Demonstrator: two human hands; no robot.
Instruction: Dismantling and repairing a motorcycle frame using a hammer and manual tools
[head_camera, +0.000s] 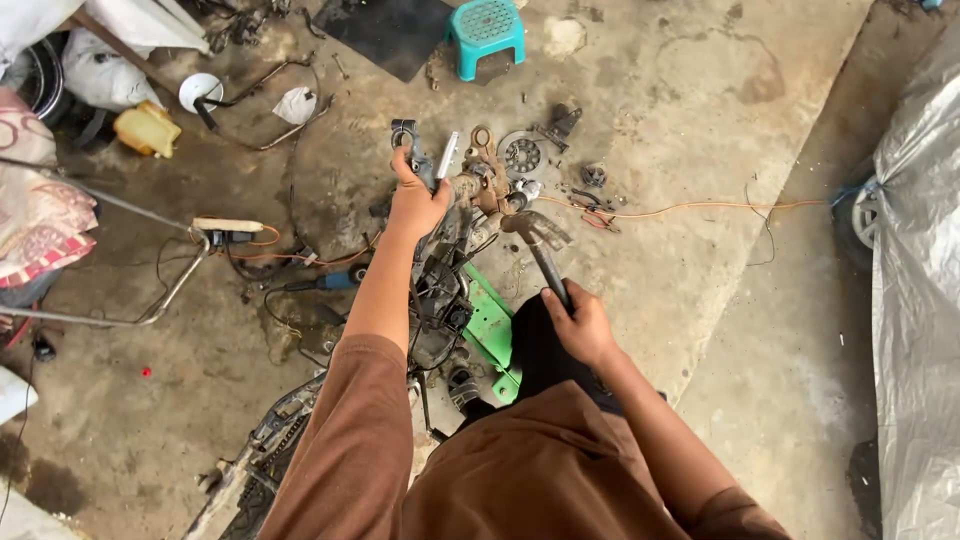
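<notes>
I look down at a stripped motorcycle frame (440, 290) with a green panel (490, 325) on a stained concrete floor. My left hand (415, 200) grips the upper fork bracket (412, 140) at the rusty steering head (478, 185). My right hand (580, 325) is closed around the dark handle of a hammer (540, 240), whose head rests near the steering head. Both arms wear brown sleeves.
Loose parts lie beyond the frame: a round sprocket plate (520, 155), small metal pieces (592, 175) and an orange wire (690, 208). A teal stool (486, 32) stands at the top. A yellow container (147, 128) and bent tubing (150, 300) lie left; a grey tarp (915, 300) hangs right.
</notes>
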